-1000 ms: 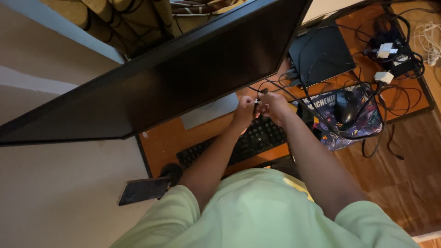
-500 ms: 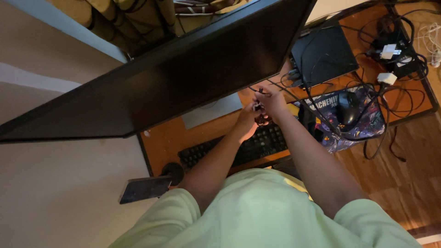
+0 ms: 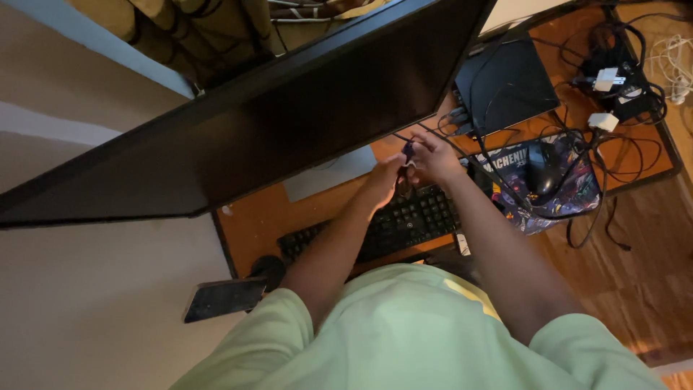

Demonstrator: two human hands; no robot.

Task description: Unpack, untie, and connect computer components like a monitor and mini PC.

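Cable: a thin black cable (image 3: 408, 150) is pinched between both hands, just above the far edge of the keyboard (image 3: 390, 224) and under the lower edge of the monitor (image 3: 289, 115); it trails right toward the tangle of wires (image 3: 577, 152).
Left hand: the left hand (image 3: 385, 182) is raised over the keys, its grip closed on the cable with fingertips meeting the other hand.
Right hand: the right hand (image 3: 437, 155) sits just beside it, touching it, its grip closed on the same cable; whether a plug is at the end cannot be told.
Arms: both forearms reach forward from a pale green shirt (image 3: 411, 332), converging at the hands.
Tabletop: an orange-brown tabletop (image 3: 260, 217) carries the keyboard, a white sheet (image 3: 325, 173) under the monitor, a patterned mouse pad (image 3: 563, 195) with a dark mouse (image 3: 541, 166), a black flat box (image 3: 505, 83), and white plugs (image 3: 605, 121) among the wires.
Room: wood floor (image 3: 635, 289) to the right, a pale wall (image 3: 94, 303) to the left, a dark phone (image 3: 225, 297) on a stand at the tabletop's near corner.
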